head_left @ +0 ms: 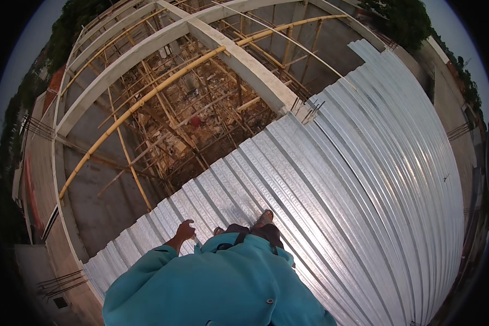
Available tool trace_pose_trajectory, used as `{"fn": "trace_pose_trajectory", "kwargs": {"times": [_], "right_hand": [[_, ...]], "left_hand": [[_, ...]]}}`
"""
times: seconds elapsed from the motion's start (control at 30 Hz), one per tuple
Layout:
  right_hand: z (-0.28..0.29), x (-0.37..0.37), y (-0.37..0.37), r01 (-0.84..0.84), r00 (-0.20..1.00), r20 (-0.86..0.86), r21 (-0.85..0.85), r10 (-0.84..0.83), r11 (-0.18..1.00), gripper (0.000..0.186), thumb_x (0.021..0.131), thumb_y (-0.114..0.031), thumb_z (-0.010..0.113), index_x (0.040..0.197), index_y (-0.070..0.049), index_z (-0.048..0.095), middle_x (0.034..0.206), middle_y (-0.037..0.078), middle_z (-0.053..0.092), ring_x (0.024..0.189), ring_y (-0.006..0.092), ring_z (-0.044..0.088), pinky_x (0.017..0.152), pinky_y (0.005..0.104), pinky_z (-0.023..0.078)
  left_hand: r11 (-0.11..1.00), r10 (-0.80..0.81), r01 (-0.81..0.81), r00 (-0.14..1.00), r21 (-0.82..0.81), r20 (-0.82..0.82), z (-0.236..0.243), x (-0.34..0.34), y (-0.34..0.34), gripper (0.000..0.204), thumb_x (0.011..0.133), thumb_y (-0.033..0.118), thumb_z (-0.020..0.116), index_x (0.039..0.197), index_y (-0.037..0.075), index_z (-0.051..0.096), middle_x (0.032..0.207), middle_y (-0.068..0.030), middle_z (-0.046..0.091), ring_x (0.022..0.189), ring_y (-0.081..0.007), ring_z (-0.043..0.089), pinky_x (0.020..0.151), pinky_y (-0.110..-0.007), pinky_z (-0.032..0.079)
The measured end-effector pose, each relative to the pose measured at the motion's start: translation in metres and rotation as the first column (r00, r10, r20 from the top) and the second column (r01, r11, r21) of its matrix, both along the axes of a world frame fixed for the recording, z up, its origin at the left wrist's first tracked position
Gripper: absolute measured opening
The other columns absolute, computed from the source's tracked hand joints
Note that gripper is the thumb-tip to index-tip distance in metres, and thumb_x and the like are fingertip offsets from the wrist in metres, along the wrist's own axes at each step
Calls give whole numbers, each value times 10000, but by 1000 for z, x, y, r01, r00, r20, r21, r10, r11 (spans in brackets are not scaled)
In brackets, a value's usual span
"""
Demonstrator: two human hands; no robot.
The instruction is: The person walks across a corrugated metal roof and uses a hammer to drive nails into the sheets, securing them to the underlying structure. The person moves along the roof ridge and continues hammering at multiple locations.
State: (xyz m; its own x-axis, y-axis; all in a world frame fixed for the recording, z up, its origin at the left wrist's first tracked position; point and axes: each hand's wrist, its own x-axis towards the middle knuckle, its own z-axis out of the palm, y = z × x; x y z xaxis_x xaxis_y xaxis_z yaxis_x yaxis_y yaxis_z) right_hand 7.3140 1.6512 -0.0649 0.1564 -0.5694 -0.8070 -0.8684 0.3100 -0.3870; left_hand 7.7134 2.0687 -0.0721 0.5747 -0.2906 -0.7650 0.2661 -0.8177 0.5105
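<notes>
Head view, looking straight down. Person in a teal long-sleeved shirt (pixel 217 288) stands on corrugated metal decking sheets (pixel 364 185) laid over an unfinished building.

Hidden / unclear:
- Right hand not visible; the torso and shirt cover that side, so its grip can't be told.
- Left hand (pixel 185 230) shows only as a small shape past the cuff, fingers loosely curled, nothing seen in it. It hangs over the near-left part of the decking, close to the sheet edge; can't tell if it touches the metal.
- Feet: one sandalled foot (pixel 264 218) shows just beyond the shirt, the other mostly blocked.
- Fisheye bends every straight edge; right rim of the picture is dark and hard to read.

Edges / room:
- Decking's left edge runs diagonally from near left to far right, just beside the feet and the left hand. Past it is an open drop.
- Below the drop: concrete beams (pixel 244 60), bamboo scaffold poles (pixel 146 98) crossing at angles, and rubble and timber (pixel 201 114) on the floor underneath.
- Bare rebar ends (pixel 304 106) stick up where the sheets meet the far beam.
- To the right and far right the decking runs wide and unbroken, with walking room.
- Trees (pixel 402 19) and a wall line the far rim.
</notes>
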Motion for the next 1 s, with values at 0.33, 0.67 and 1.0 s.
{"fn": "trace_pose_trajectory", "kwargs": {"times": [0.33,0.67,1.0], "right_hand": [[6,-52,-101,292,956,-22,40,-291,956,330,764,-139,796,893,95,603,593,120,601,442,211,569,397,343,433],[39,-38,-175,47,995,-85,-62,-52,997,372,710,-224,837,739,84,629,590,108,596,469,200,595,408,343,464],[18,-35,-212,-314,905,-283,63,318,947,530,660,-315,877,868,114,646,682,145,668,520,214,657,445,348,532]], "left_hand": [[934,158,-156,987,-322,-20,79,38,-230,368,900,112,495,1249,29,580,823,-149,690,562,-184,652,465,-305,510],[985,-35,68,979,-157,203,-20,-14,-182,373,820,-15,553,1176,20,660,914,-199,698,658,-234,702,512,-336,557],[842,517,-537,829,-43,-215,-15,-47,-168,430,908,16,479,1333,17,540,888,-163,674,621,-238,641,525,-333,526]]}}
